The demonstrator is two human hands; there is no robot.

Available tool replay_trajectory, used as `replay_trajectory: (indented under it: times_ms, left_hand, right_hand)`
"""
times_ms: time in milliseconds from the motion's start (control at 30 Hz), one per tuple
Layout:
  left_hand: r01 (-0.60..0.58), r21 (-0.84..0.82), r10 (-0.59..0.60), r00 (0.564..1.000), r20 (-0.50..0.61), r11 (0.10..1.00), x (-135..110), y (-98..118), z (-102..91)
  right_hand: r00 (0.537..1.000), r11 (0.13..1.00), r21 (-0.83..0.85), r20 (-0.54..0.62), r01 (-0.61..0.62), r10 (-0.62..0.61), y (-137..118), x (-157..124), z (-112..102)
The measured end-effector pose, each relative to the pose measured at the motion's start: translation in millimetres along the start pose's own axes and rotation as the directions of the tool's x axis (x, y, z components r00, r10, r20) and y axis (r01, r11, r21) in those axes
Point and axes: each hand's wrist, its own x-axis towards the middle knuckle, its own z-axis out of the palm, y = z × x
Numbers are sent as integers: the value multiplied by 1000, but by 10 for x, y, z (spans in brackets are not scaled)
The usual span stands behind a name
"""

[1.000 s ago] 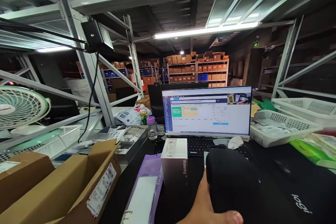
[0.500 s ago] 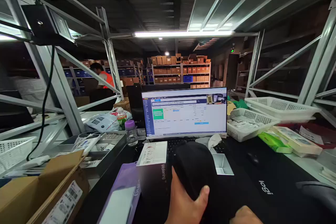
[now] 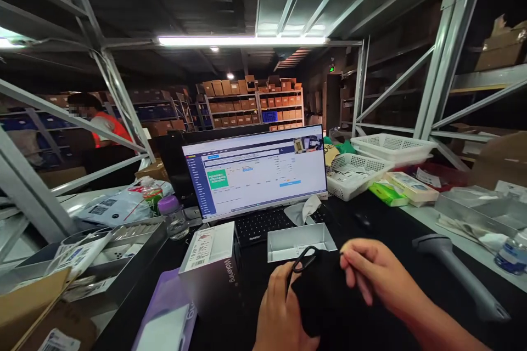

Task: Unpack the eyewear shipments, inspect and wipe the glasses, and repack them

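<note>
In front of me, low in the head view, is a black soft-looking case (image 3: 325, 293) with a dark loop (image 3: 305, 259) at its top left. My left hand (image 3: 278, 304) is closed around its left side. At the upper right edge of the case, my right hand (image 3: 368, 266) is closed in a pinch; what its fingertips grip is too dark and small to make out. Just beyond lies an open silver-white box tray (image 3: 280, 249). A "Wakening" box (image 3: 212, 274) stands left of my left hand, beside a purple package (image 3: 158, 301).
A monitor (image 3: 255, 175) and keyboard (image 3: 251, 226) stand behind. A grey handheld scanner (image 3: 457, 269) lies at right, with white baskets (image 3: 354, 186) farther back. Left are a purple-lidded jar (image 3: 177, 222), a divided grey tray (image 3: 123, 269) and an open carton (image 3: 28, 307). Another person (image 3: 109, 126) is beyond the rack.
The view has swung right. The case has been lowered and turned, bringing its loop into sight. My right hand has risen from the bottom edge to the case's right side.
</note>
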Motion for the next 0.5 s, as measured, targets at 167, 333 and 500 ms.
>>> replay_trajectory:
  times_ms: [167, 333, 500]
  left_hand:
    - [210, -285, -159, 968, 193, 935, 44, 107, -81]
    - [699, -340, -678, 708, 198, 630, -19, 233, -114]
    - [774, -549, -818, 516, 256, 316, 53, 215, -175]
  right_hand:
    - [994, 997, -10, 70, -81, 81, -244, 383, 94]
    - [998, 989, -135, 23, 55, -52, -243, 361, 297]
    - [953, 901, -348, 242, 259, -180, 216, -21, 296]
